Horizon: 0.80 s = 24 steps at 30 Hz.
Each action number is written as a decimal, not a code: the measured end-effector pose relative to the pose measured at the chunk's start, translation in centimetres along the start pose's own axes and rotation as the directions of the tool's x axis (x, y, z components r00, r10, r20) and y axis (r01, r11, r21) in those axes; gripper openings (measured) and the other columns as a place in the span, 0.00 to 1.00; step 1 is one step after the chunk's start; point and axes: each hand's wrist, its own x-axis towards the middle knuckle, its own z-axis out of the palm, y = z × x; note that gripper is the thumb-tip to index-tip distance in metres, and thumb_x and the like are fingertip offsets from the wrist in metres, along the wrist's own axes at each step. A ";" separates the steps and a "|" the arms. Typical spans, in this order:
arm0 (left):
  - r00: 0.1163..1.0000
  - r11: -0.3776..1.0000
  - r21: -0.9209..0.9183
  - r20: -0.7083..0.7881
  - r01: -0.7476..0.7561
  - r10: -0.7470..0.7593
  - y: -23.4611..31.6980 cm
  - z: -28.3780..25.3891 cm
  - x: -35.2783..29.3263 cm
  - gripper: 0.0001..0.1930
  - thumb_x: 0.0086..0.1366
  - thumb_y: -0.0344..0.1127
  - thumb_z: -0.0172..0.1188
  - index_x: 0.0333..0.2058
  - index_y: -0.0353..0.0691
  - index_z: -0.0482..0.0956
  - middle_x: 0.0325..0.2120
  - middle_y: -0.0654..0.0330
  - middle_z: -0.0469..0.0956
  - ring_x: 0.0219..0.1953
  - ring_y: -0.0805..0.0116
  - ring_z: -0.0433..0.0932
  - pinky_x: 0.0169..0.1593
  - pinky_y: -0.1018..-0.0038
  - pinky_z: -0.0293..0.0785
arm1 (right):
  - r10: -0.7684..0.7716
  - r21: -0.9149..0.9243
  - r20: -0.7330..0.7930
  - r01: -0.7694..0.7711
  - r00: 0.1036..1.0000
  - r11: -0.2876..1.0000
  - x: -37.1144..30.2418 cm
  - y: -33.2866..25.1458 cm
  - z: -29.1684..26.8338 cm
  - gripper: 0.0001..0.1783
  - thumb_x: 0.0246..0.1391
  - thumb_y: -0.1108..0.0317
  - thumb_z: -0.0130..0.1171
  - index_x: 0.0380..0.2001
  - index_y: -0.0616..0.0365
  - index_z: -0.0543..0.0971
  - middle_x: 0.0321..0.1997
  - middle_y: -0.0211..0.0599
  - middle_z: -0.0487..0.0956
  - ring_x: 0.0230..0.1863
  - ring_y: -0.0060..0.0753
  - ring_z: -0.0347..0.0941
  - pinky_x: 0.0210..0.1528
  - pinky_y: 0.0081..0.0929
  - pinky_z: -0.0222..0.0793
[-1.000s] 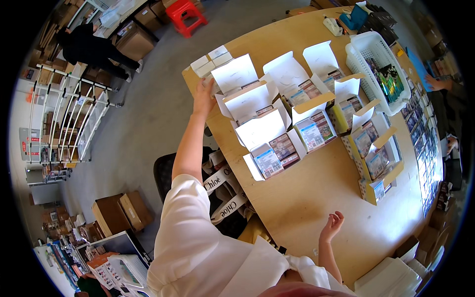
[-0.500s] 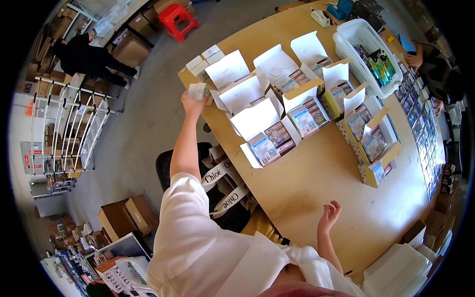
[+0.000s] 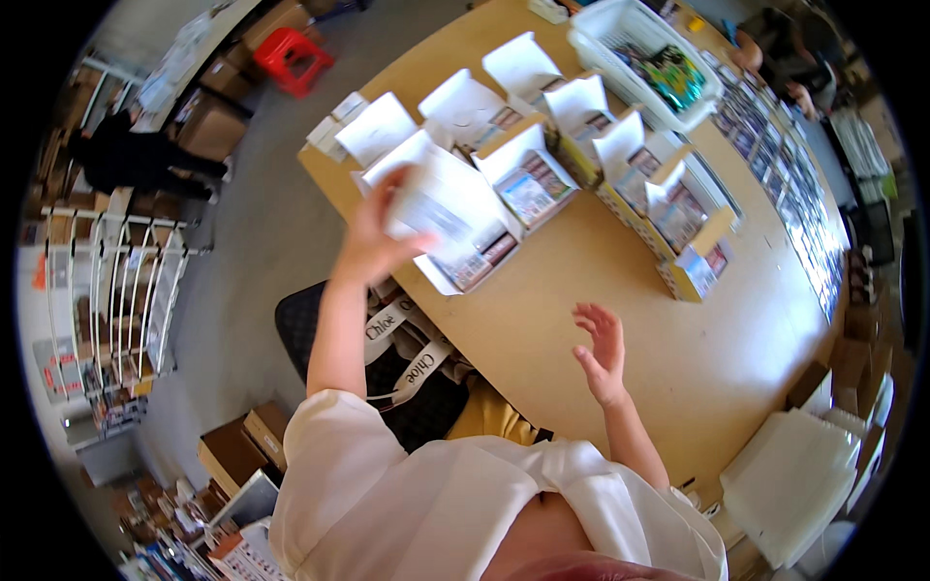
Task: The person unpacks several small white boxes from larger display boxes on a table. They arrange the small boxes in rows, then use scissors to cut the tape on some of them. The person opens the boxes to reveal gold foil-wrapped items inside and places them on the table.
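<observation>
My left hand [image 3: 373, 237] is closed around a small white box [image 3: 411, 198], smeared by motion. It passes in front of the raised lid of an open white carton [image 3: 465, 198], which is packed with small printed packs. Over the bare wood of the table, my right hand [image 3: 603, 356] is raised with its fingers apart and nothing in it. Beyond the left hand, several more lidded cartons stand open, among them one with printed packs [image 3: 531, 194] and a yellow-sided one [image 3: 690, 276]. Small white boxes [image 3: 334, 126] are grouped at the table's far left corner.
A white plastic basket [image 3: 581, 44] holds shiny green packets at the far side. Rows of cards [image 3: 775, 165] cover the table's right side, near another person's hand [image 3: 799, 97]. A chair with a bag [image 3: 387, 329] stands against the left edge. White sheets [image 3: 790, 474] lie lower right.
My left hand has carried the small white box from the table's far left corner toward me, over the open cartons. My right hand has risen and spread its fingers. The view has shifted.
</observation>
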 end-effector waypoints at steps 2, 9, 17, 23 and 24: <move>0.945 0.994 -0.003 0.310 0.111 -0.104 1.3 6.9 -1.2 0.43 0.41 0.39 0.76 0.57 0.36 0.64 0.49 0.56 0.69 0.53 0.64 0.70 0.55 0.69 0.68 | -0.050 -0.041 0.005 0.050 0.999 0.998 1.6 -3.7 0.6 0.46 0.40 0.66 0.73 0.62 0.57 0.60 0.64 0.45 0.60 0.65 0.43 0.59 0.64 0.40 0.57; 0.653 0.988 0.145 0.744 0.048 -0.141 -6.7 19.8 -5.3 0.48 0.38 0.41 0.77 0.57 0.34 0.61 0.52 0.46 0.67 0.55 0.51 0.68 0.57 0.63 0.66 | 0.324 -0.398 0.143 -0.245 0.935 0.884 -0.6 -4.7 -4.5 0.50 0.27 0.65 0.77 0.59 0.55 0.64 0.65 0.47 0.57 0.66 0.48 0.54 0.66 0.44 0.53; 0.905 0.909 0.109 -0.108 -0.402 0.413 -6.5 5.7 2.9 0.16 0.53 0.20 0.62 0.39 0.37 0.69 0.38 0.59 0.73 0.39 0.69 0.73 0.44 0.74 0.71 | -0.030 -0.791 -0.249 -0.186 0.968 0.583 -7.9 5.1 -6.8 0.44 0.28 0.69 0.75 0.54 0.53 0.67 0.60 0.52 0.59 0.62 0.55 0.56 0.61 0.48 0.57; 0.668 0.545 0.796 -0.558 0.263 0.493 -19.4 -21.5 13.9 0.42 0.47 0.30 0.69 0.59 0.36 0.55 0.55 0.46 0.60 0.57 0.53 0.60 0.60 0.60 0.61 | -0.308 -0.874 -0.391 -0.245 0.867 0.420 -12.5 11.8 -10.8 0.49 0.29 0.68 0.77 0.59 0.52 0.63 0.64 0.53 0.53 0.64 0.59 0.52 0.61 0.56 0.55; 0.735 0.471 0.805 -0.556 0.361 0.387 -21.6 -23.1 14.7 0.47 0.45 0.33 0.72 0.61 0.36 0.53 0.58 0.45 0.58 0.60 0.51 0.57 0.62 0.59 0.58 | -0.310 -0.890 -0.366 -0.233 0.877 0.392 -12.8 12.5 -11.0 0.50 0.30 0.67 0.77 0.59 0.52 0.62 0.65 0.54 0.51 0.65 0.60 0.51 0.60 0.57 0.55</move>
